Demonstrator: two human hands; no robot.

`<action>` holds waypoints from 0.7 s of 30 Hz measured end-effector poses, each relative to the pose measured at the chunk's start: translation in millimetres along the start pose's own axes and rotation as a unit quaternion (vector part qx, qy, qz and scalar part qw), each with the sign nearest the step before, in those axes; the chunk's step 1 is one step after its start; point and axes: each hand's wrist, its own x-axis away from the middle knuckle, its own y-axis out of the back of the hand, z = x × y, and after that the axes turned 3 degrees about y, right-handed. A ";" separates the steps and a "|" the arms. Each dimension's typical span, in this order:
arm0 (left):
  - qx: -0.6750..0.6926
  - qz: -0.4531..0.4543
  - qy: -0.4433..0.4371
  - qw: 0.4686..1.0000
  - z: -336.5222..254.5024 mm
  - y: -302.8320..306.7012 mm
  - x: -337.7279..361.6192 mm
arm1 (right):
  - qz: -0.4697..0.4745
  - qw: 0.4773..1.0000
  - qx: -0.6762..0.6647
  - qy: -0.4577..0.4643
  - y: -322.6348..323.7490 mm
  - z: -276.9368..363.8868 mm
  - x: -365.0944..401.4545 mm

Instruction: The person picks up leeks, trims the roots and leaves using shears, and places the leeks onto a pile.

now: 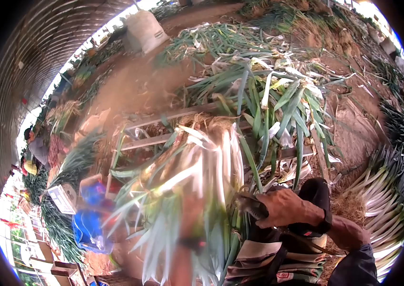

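Observation:
A bunch of long green onions (218,167) is in front of me, smeared by motion, roots at the top and leaves hanging downward. My left hand (191,209) is a blurred shape among its leaves, a dark band at the wrist; its fingers cannot be made out. To the right of the bunch, my right hand (285,208) is closed, fingers curled round something dark and greyish that I cannot make out. A black band circles that wrist. Loose onion leaves (287,95) are heaped over a wooden frame (152,141) just beyond.
Bundled green onions (378,200) lie at my right. A blue plastic bag (87,229) and a white box (61,199) are at left. A white sack (144,31) stands on the bare soil farther back. Another person (38,147) is at far left.

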 end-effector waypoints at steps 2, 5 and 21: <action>-0.037 -0.030 -0.025 0.999 1.3 -12.7 5.5 | -0.018 1.000 0.004 -0.009 -7.7 -16.9 -0.1; -0.006 -0.023 0.048 0.999 -1.2 -23.7 -3.2 | -0.044 0.999 -0.009 -0.021 8.0 -12.9 1.4; -0.144 -0.037 0.142 0.979 -90.6 -53.6 -30.2 | -0.075 0.991 -0.008 -0.108 25.4 -59.5 4.4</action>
